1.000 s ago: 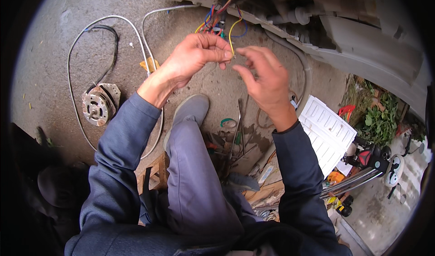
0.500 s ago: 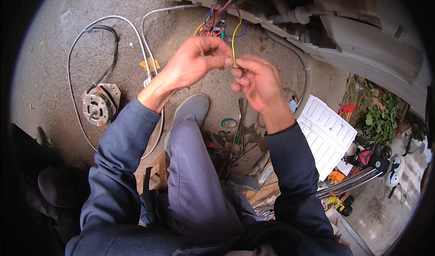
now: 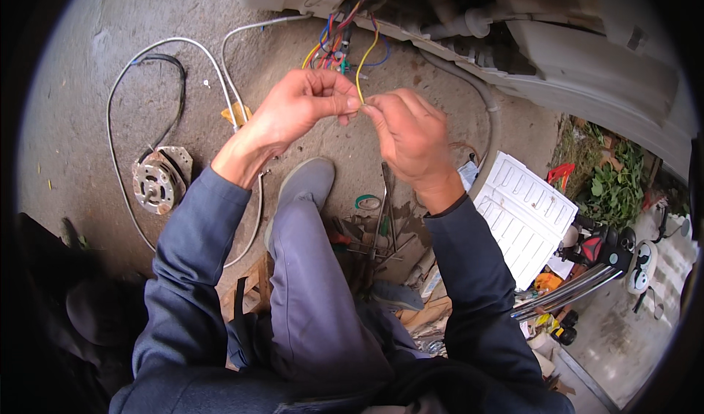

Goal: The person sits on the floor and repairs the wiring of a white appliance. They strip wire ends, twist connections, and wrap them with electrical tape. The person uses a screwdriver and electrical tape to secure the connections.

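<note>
Yellow wire (image 3: 358, 77) pinched at its end, grips of left hand (image 3: 299, 113) and right hand (image 3: 411, 139) both closed on it, above concrete floor (image 3: 165, 14) near edge along white casing (image 3: 557, 69).

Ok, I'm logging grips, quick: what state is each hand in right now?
Left hand: closed, pinching the yellow wire near its lower end.
Right hand: closed, fingertips pinched at the same end.

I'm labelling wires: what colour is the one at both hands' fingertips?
Yellow; the wire shows best in the head view.
</note>
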Tool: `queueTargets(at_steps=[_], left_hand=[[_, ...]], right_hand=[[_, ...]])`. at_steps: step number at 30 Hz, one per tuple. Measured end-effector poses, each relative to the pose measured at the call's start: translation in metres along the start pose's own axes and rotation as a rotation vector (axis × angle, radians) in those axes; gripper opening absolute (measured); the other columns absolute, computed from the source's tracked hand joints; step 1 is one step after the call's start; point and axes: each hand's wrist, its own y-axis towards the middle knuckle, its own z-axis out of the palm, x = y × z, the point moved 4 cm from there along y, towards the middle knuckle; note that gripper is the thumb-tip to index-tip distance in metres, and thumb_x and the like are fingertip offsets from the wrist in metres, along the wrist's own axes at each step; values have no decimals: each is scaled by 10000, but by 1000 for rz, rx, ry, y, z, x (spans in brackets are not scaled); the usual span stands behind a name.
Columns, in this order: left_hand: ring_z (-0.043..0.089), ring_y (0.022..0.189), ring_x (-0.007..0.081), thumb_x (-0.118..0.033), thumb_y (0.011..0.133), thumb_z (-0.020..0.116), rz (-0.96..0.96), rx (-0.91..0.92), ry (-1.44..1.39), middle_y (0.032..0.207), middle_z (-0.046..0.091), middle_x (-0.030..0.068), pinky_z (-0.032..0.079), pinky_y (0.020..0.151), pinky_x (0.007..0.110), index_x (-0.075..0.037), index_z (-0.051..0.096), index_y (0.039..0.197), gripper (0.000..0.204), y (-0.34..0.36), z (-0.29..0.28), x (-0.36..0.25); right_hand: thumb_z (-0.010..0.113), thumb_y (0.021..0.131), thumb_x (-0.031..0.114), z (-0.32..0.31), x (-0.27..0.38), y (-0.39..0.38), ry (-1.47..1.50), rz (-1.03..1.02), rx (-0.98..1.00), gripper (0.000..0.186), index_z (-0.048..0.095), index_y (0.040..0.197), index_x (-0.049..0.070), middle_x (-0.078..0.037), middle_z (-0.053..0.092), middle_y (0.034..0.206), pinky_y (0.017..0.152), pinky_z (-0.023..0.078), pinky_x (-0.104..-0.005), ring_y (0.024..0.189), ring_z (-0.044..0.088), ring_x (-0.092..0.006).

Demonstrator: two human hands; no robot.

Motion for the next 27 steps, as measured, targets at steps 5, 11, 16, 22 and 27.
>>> queueTargets(at_steps=[5, 11, 16, 22, 27], left_hand=[[638, 846, 129, -110, 935, 716, 173, -18, 421, 874, 709, 57, 516, 790, 310, 12, 714, 1000, 139, -15, 2, -12], [666, 891, 141, -112, 942, 710, 214, -89, 540, 920, 726, 60, 527, 822, 309, 16, 711, 1023, 152, -23, -2, -4], [656, 871, 120, -87, 965, 686, 17, -116, 105, 925, 716, 46, 530, 807, 277, 27, 705, 1040, 138, -22, -15, 2], [639, 845, 113, -85, 960, 690, 7, -57, 77, 909, 709, 45, 522, 798, 275, 31, 704, 1032, 137, -22, -14, -6], [632, 838, 95, -148, 925, 734, 115, -64, 498, 884, 713, 30, 512, 786, 270, 27, 720, 989, 186, -31, -9, -20]], right_hand=[[656, 965, 101, 33, -12, -26, 836, 717, 91, 128, 666, 880, 6, -71, 652, 787, 570, 487, -318, 591, 571, -172], [614, 1027, 211, 61, -7, -43, 1345, 1050, 50, 257, 677, 904, -5, -36, 642, 790, 546, 455, -262, 571, 520, -96], [754, 906, 126, 21, 16, -16, 378, 314, -126, 179, 684, 1038, 28, -87, 668, 884, 620, 552, -338, 716, 683, -202], [749, 867, 79, 22, 14, -9, 93, 32, -143, 161, 652, 985, 28, -125, 655, 916, 641, 551, -361, 785, 671, -301], [672, 963, 148, 43, 14, -18, 446, 512, -107, 141, 635, 981, 12, -108, 656, 847, 566, 530, -333, 653, 641, -217]])
